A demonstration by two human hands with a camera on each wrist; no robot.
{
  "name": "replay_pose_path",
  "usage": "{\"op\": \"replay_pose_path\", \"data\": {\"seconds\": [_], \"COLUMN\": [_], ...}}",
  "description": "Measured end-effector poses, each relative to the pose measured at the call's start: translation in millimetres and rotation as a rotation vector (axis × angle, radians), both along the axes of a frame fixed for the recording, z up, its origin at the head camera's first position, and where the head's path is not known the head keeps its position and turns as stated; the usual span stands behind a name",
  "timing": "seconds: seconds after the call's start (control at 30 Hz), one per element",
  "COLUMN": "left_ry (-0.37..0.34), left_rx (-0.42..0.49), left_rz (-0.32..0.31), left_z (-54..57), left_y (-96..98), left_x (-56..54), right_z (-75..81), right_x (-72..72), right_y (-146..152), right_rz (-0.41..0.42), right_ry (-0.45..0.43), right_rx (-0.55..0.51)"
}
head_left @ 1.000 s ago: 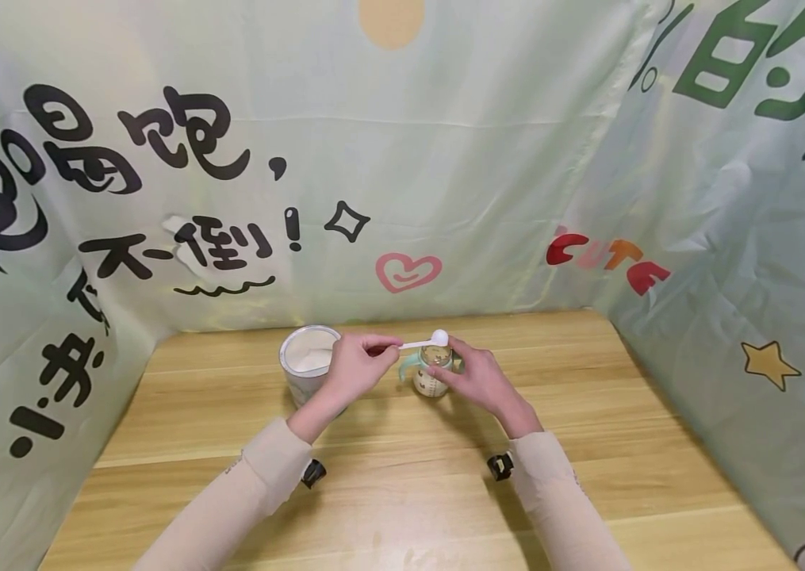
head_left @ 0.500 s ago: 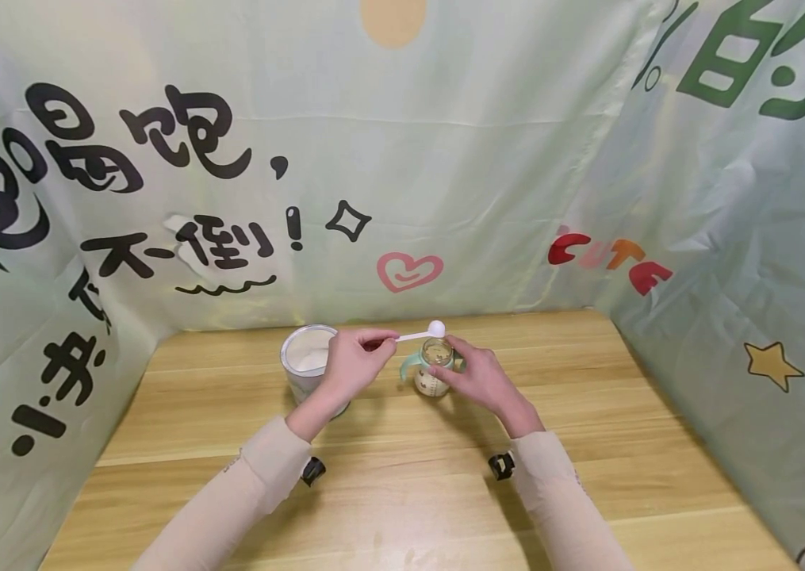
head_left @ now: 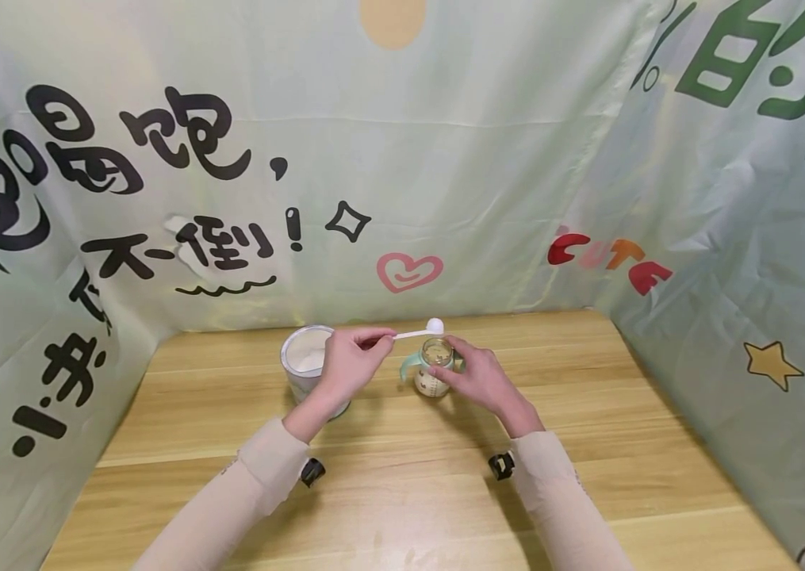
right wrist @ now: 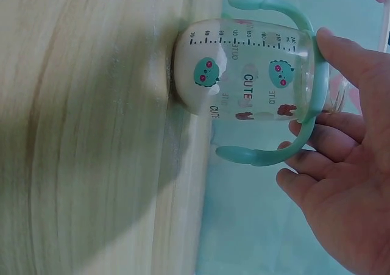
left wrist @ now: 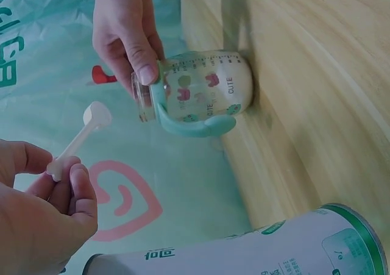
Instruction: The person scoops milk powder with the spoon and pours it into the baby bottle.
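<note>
A clear baby bottle (head_left: 431,385) with a mint two-handled collar stands upright on the table, its mouth uncovered. White powder lies in its lower part, as the right wrist view of the bottle (right wrist: 244,74) shows. My right hand (head_left: 481,381) grips it near the collar, thumb on one side and fingers on the other. Between thumb and fingertips my left hand (head_left: 352,365) pinches the handle of a white measuring scoop (head_left: 435,326), whose bowl hangs above the bottle, apart from it. What the bowl holds is hard to tell. An open powder can (head_left: 300,373) stands beside the left hand, partly hidden by it.
The wooden table (head_left: 402,492) runs up to a printed cloth backdrop (head_left: 488,174) at the back and sides. Black wrist cameras sit at both cuffs, the left camera (head_left: 313,473) and the right camera (head_left: 500,466).
My left hand has lifted the scoop slightly up and to the left, away from the bottle's mouth. The right hand and the bottle have stayed in place.
</note>
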State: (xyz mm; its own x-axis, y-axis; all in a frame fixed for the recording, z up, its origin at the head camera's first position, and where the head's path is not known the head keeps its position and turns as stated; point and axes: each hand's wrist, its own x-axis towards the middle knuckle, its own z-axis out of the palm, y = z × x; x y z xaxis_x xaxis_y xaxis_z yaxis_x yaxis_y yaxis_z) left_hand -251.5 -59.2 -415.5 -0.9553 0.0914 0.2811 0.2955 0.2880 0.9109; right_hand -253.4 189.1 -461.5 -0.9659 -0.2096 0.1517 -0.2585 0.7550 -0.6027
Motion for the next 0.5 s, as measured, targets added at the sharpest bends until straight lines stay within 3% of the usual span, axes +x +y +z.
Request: {"op": "replay_pose_path", "data": {"seconds": [0.5], "left_ry": [0.039], "left_rx": [0.093], "left_rz": [0.115], "left_z": [12.4], "left_y": [-18.0], "left_x": [-2.6], "right_z": [7.3], "right_x": [-2.6], "right_y": [-3], "right_rz": [0.029], "right_ry": [0.018], "right_rx": [0.015]}}
